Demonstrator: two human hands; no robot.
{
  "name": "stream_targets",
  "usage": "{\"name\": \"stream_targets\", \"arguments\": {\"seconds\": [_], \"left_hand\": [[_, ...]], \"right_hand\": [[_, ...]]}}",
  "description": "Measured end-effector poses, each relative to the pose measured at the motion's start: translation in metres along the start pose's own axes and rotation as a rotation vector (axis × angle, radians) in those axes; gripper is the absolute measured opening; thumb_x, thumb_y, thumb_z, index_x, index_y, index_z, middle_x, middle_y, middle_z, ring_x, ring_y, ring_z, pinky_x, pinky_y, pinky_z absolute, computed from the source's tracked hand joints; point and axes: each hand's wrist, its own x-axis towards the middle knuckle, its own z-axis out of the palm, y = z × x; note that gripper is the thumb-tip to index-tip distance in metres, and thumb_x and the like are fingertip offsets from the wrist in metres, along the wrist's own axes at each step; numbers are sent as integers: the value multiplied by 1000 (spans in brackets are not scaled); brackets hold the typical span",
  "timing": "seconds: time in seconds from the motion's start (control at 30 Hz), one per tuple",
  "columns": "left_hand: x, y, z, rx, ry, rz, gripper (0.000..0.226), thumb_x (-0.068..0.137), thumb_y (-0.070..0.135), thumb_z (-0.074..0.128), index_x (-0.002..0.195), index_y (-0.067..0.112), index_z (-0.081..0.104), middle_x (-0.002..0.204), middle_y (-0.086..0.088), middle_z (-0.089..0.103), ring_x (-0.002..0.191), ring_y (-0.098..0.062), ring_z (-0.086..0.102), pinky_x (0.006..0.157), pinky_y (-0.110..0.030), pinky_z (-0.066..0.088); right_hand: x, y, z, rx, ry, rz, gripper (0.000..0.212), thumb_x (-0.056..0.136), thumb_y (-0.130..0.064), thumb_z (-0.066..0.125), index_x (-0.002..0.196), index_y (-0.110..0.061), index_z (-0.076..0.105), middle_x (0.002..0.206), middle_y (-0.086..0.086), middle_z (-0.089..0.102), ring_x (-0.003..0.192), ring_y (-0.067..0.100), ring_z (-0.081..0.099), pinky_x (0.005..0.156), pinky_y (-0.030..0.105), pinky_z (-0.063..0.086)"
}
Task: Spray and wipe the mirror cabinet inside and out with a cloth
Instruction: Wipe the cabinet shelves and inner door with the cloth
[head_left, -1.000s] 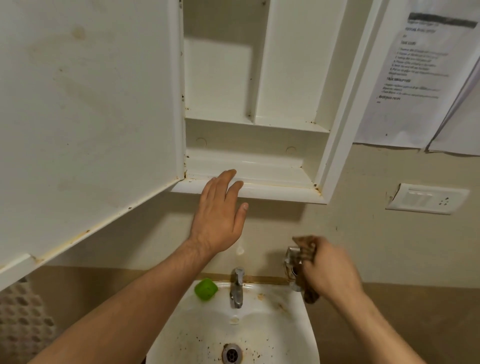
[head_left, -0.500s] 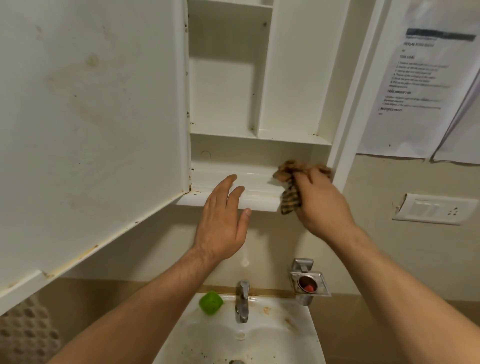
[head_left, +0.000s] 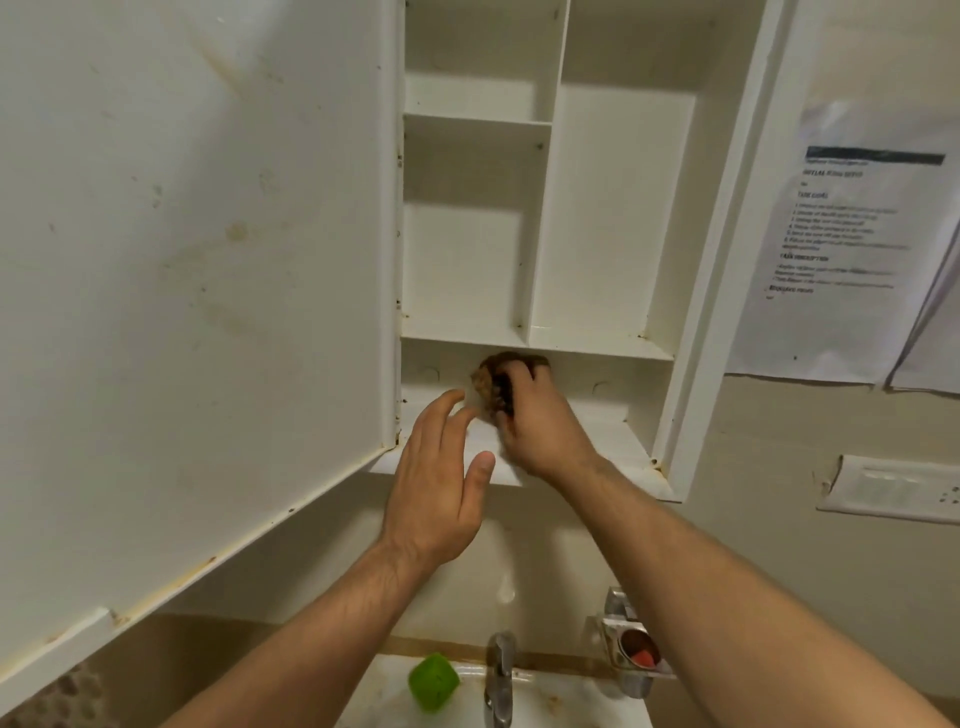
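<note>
The cabinet (head_left: 613, 208) is cream-white inside, with rusty brown specks along its hinge edge and lower corners; the open door (head_left: 197, 260) is off-white on its inner face, blotched with faint yellow-brown stains; the cloth (head_left: 488, 384) is brown and tan, possibly checked, though blur hides the pattern; the wall (head_left: 779, 545) is pale beige; the sink (head_left: 571, 701) is white, flecked brown; the object (head_left: 434, 680) on it is bright green; the tap (head_left: 500, 675) is silver; the paper sheet (head_left: 841, 322) is white with a dark header bar.

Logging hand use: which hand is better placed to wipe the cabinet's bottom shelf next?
Right: the right hand grips the cloth inside the bottom compartment; the left hand is open by its front edge, holding nothing.
</note>
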Motion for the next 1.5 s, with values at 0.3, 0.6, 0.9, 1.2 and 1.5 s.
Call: {"name": "stream_targets", "arguments": {"seconds": [0.3,0.6,0.9,1.2,1.5], "left_hand": [[3,-14,-11,102,-110,-113,66,105,54,22,156,16,37,168,-1,25,153,-19,28,121,-47,35],[10,-6,-30,-96,39,-121,65,107,53,25,162,18,27,170,5,23,155,-2,19,126,-26,21],[12,-8,-27,-8,48,-64,59,106,45,31,153,12,43,164,-3,35,152,-12,30,124,-27,26],[16,-7,-27,-195,115,-160,58,108,47,26,150,13,47,153,1,50,143,-13,43,119,-31,35],[48,13,-21,-371,237,-457,31,106,31,45,112,18,72,101,9,69,90,-4,62,82,-23,44]], "right_hand": [[7,-2,6,-187,254,496,40,92,-16,57,128,2,53,136,26,48,126,42,47,102,46,47],[41,-45,38,-214,-76,-343,24,92,-20,65,115,-19,66,112,3,67,97,25,65,81,34,53],[33,-35,31,41,-327,-468,20,99,-21,56,103,-10,72,103,7,71,98,21,62,97,37,50],[-5,58,-58,-833,-376,75,38,104,-38,37,120,-17,65,113,7,67,99,28,63,88,42,55],[-38,-55,28,106,-138,-293,36,86,-7,60,121,-6,70,120,15,70,115,32,62,97,39,50]]}}
